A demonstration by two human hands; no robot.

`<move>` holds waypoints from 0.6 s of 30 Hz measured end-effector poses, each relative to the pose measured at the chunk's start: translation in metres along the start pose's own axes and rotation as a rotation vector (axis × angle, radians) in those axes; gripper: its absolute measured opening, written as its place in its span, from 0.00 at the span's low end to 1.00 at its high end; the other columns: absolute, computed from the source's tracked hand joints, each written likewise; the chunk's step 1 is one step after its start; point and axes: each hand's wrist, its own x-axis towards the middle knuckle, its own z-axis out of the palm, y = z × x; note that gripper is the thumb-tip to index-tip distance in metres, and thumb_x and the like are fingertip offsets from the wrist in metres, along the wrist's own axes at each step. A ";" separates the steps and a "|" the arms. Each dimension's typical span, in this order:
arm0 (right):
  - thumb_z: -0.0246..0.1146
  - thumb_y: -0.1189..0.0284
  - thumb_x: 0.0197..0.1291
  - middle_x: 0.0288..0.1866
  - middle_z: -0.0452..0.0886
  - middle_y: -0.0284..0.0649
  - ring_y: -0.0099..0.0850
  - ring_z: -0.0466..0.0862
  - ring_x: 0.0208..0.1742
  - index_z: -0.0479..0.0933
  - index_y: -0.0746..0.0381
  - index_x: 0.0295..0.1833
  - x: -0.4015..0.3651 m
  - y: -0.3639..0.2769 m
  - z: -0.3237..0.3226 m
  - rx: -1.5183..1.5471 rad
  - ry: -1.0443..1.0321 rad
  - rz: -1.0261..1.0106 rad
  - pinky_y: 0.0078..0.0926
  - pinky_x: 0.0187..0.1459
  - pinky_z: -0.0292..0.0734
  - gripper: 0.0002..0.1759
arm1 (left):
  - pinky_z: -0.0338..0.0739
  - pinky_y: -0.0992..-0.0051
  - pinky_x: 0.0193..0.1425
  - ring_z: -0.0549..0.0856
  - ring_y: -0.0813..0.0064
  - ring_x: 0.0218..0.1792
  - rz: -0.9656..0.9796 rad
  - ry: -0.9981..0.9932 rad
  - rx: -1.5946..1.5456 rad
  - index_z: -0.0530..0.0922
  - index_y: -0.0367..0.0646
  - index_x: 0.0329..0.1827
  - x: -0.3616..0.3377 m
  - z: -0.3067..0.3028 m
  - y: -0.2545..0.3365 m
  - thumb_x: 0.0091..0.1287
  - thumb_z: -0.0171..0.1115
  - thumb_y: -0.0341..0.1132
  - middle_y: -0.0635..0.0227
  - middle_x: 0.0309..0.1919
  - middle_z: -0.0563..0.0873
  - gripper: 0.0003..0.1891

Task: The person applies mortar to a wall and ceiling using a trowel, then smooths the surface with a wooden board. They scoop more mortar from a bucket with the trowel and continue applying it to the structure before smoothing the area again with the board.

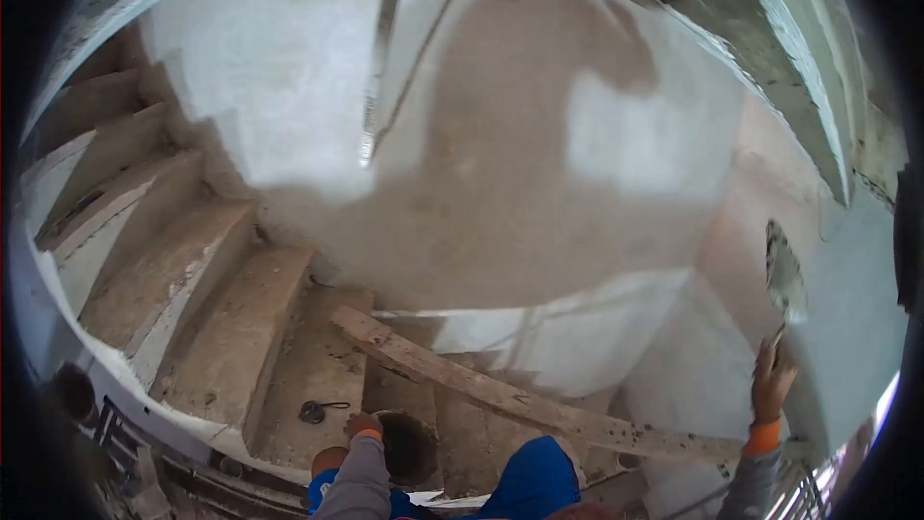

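My right hand (774,380), in a grey sleeve with an orange cuff, is closed round the handle of a trowel (786,274). The trowel's blade points up against the wall at the right. Low in the middle, my left hand (364,425) is at the rim of a round dark bucket (409,448), its fingers closed on the edge. A small dark object with a cord (313,412) lies on the step left of that hand.
Concrete stairs (231,318) climb to the left. A long wooden plank (500,395) slants across the lower steps towards the right. The plastered wall (500,164) fills the middle, with a strip and a cord hanging on it. My blue-clad knee (534,481) is below.
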 end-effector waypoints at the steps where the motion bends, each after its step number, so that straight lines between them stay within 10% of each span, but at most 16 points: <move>1: 0.52 0.66 0.65 0.14 0.65 0.37 0.24 0.64 0.15 0.67 0.66 0.24 -0.013 -0.007 0.016 0.133 -0.012 0.091 0.26 0.19 0.60 0.19 | 0.60 0.54 0.65 0.67 0.54 0.63 0.002 -0.034 -0.005 0.66 0.42 0.63 -0.011 -0.015 0.002 0.69 0.38 0.55 0.56 0.66 0.63 0.30; 7: 0.50 0.60 0.66 0.14 0.65 0.32 0.18 0.65 0.14 0.68 0.64 0.28 -0.074 -0.018 0.101 0.610 -0.115 0.325 0.19 0.15 0.60 0.20 | 0.61 0.55 0.65 0.65 0.54 0.64 0.111 -0.263 -0.063 0.65 0.40 0.64 0.059 -0.004 -0.014 0.66 0.44 0.57 0.53 0.65 0.64 0.32; 9: 0.49 0.61 0.66 0.15 0.63 0.30 0.16 0.64 0.14 0.66 0.61 0.27 -0.092 -0.027 0.128 0.761 -0.148 0.484 0.18 0.14 0.59 0.18 | 0.64 0.58 0.64 0.65 0.55 0.64 0.455 0.016 0.149 0.66 0.40 0.63 0.067 -0.049 -0.032 0.62 0.50 0.58 0.51 0.63 0.66 0.34; 10: 0.49 0.64 0.67 0.15 0.62 0.28 0.15 0.63 0.14 0.64 0.59 0.26 -0.101 -0.035 0.139 0.860 -0.151 0.571 0.16 0.13 0.57 0.16 | 0.63 0.58 0.64 0.66 0.53 0.64 0.295 0.206 -0.127 0.67 0.47 0.63 0.129 -0.039 -0.036 0.64 0.50 0.53 0.49 0.62 0.67 0.28; 11: 0.50 0.64 0.66 0.16 0.64 0.31 0.20 0.65 0.13 0.65 0.60 0.26 -0.110 -0.039 0.149 0.938 -0.194 0.579 0.20 0.14 0.60 0.16 | 0.59 0.55 0.65 0.66 0.49 0.63 0.304 0.273 -0.675 0.68 0.54 0.62 0.032 -0.152 -0.028 0.67 0.47 0.45 0.48 0.61 0.67 0.20; 13: 0.53 0.59 0.63 0.23 0.70 0.35 0.26 0.69 0.24 0.69 0.59 0.32 -0.130 -0.040 0.167 1.123 -0.365 0.788 0.28 0.27 0.65 0.15 | 0.56 0.55 0.68 0.64 0.46 0.63 0.515 0.954 -0.123 0.68 0.54 0.61 0.073 -0.226 -0.042 0.66 0.50 0.39 0.47 0.63 0.64 0.19; 14: 0.54 0.53 0.61 0.30 0.75 0.36 0.27 0.72 0.34 0.72 0.58 0.38 -0.136 -0.043 0.175 1.211 -0.496 0.992 0.31 0.39 0.69 0.17 | 0.54 0.59 0.69 0.60 0.49 0.66 0.638 1.156 -0.561 0.63 0.47 0.64 0.004 -0.308 -0.035 0.66 0.52 0.38 0.47 0.65 0.61 0.23; 16: 0.52 0.55 0.62 0.19 0.70 0.31 0.28 0.68 0.21 0.71 0.59 0.33 -0.133 -0.080 0.189 1.492 -0.192 1.511 0.30 0.25 0.65 0.18 | 0.50 0.67 0.71 0.55 0.55 0.69 0.913 1.496 -0.934 0.52 0.28 0.67 -0.108 -0.446 -0.027 0.66 0.53 0.37 0.46 0.68 0.56 0.32; 18: 0.51 0.55 0.62 0.17 0.67 0.31 0.27 0.66 0.19 0.69 0.58 0.28 -0.144 -0.108 0.194 1.112 -0.426 0.901 0.28 0.23 0.62 0.19 | 0.44 0.68 0.72 0.49 0.56 0.71 1.047 1.723 -0.915 0.48 0.26 0.68 -0.142 -0.529 -0.023 0.69 0.49 0.41 0.45 0.69 0.50 0.33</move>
